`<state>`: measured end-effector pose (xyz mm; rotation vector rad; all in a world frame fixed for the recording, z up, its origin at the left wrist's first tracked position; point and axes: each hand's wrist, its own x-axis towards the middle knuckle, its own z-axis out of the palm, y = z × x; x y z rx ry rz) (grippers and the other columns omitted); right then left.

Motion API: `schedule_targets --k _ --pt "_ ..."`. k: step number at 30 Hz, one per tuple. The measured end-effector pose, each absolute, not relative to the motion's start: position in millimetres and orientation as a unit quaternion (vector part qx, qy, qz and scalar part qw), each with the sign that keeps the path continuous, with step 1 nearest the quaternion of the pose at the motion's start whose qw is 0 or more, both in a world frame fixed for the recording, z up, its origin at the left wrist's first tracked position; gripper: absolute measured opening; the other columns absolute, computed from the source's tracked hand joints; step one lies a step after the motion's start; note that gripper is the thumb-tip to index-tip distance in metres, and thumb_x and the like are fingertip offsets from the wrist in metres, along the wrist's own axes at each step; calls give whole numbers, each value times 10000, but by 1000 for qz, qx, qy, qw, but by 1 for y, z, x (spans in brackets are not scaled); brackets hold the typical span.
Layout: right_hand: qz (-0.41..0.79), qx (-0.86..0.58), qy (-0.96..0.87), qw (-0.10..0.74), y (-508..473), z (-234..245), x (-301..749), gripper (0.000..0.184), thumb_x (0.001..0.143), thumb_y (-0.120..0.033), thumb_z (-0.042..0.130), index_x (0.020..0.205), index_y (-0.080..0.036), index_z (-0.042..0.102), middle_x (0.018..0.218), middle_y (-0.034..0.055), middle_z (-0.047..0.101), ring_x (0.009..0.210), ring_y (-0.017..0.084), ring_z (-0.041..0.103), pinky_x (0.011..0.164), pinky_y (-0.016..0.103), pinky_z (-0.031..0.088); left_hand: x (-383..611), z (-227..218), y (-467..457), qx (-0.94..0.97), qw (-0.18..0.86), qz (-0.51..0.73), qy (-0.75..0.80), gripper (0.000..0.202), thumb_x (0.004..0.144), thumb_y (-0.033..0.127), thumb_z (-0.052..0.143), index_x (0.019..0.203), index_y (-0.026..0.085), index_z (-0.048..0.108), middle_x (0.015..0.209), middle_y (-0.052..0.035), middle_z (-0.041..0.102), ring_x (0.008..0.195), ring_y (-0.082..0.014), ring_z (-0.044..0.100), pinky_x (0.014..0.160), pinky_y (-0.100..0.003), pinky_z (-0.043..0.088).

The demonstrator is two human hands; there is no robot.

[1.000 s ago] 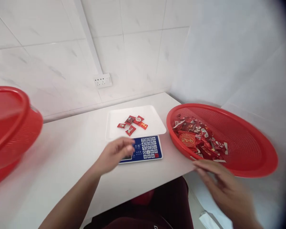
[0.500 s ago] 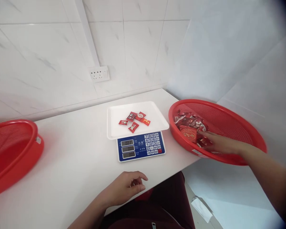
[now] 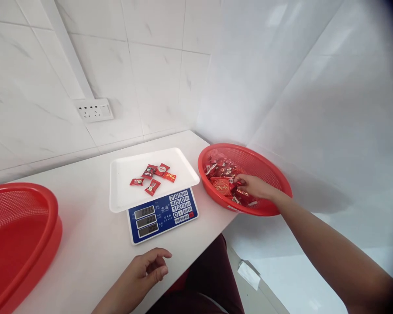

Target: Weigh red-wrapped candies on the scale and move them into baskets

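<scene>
At the near side, the person's left hand [image 3: 147, 272] is above the smooth white table [image 3: 88, 244], its fingers loosely bent and holding nothing. To the left stands a glossy red plastic basket [image 3: 49, 209] with mesh wall. Next comes a digital scale [image 3: 163, 214] with blue panel; its shallow white tray [image 3: 122, 176] bears five small pillow-shaped red packets [image 3: 153, 187]. The right hand [image 3: 254, 186] is inside a second red basket [image 3: 258, 168], fingertips among crinkled, shiny wrappers [image 3: 220, 187]; whether they pinch one, I cannot tell. Behind, a white socket [image 3: 93, 110] sits on marbled tiles [image 3: 101, 65].
</scene>
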<state>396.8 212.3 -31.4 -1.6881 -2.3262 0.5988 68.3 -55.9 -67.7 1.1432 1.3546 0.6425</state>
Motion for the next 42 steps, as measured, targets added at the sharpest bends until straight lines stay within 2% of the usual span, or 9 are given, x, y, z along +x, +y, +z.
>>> schedule_targets --k 3,7,11,17,22,26,32,38,42 --pt "198 -582 -781 110 210 -17 399 151 728 -173 532 837 -243 610 822 -8 690 740 194 640 648 282 476 68 -66 -56 487 585 272 588 305 805 438 530 1050 272 601 803 0 573 770 -163 525 719 -268 405" --pt "173 -603 -745 226 195 11 396 162 772 -257 517 924 -256 575 874 18 669 810 213 624 720 333 475 67 -66 -56 477 594 286 581 304 815 453 520 1045 269 594 808 -2 565 774 -163 525 734 -286 413" --pt "286 -520 -739 317 154 32 371 207 756 -347 568 926 -231 559 881 39 635 779 194 609 691 319 490 72 -62 -56 464 612 337 544 354 829 469 510 1123 275 542 926 -35 573 856 -174 536 798 -326 431" --pt "545 -330 -738 225 68 -7 292 159 783 -299 587 919 -218 574 903 21 628 790 164 594 710 302 483 96 -54 -50 414 668 475 395 742 729 464 662 1355 355 280 1368 -101 387 1213 -276 415 907 -436 443" --pt "591 -326 -701 229 26 -64 249 170 824 -285 549 977 -212 535 946 32 598 864 176 568 745 317 465 101 -64 -50 321 654 505 464 515 799 379 615 1257 249 419 1202 -111 556 925 -209 601 751 -371 514" --pt "600 -356 -678 234 12 -86 246 371 759 -294 627 1086 -220 469 1080 62 547 971 203 535 767 331 461 87 -72 -59 317 622 536 475 433 760 312 673 1149 210 512 1061 -69 642 931 -193 610 846 -356 475" --pt "659 -351 -638 188 -1 -92 249 145 775 -324 600 782 -194 535 702 -23 551 670 140 504 641 271 403 75 -78 -61 370 642 485 465 355 700 303 728 1019 191 618 972 -42 668 921 -188 602 849 -328 461" --pt "643 -383 -643 161 18 -82 261 220 750 -399 621 741 -182 581 634 -25 566 580 121 488 566 252 376 69 -88 -56 360 585 513 515 342 816 467 551 859 137 628 803 -48 665 761 -160 609 773 -309 469" --pt "644 -415 -599 233 49 -67 260 340 732 -512 616 785 -180 564 590 -30 561 469 90 446 467 234 350 70 -91 -58 335 602 494 531 375 781 502 577 834 131 581 768 -44 641 618 -128 585 634 -283 480"
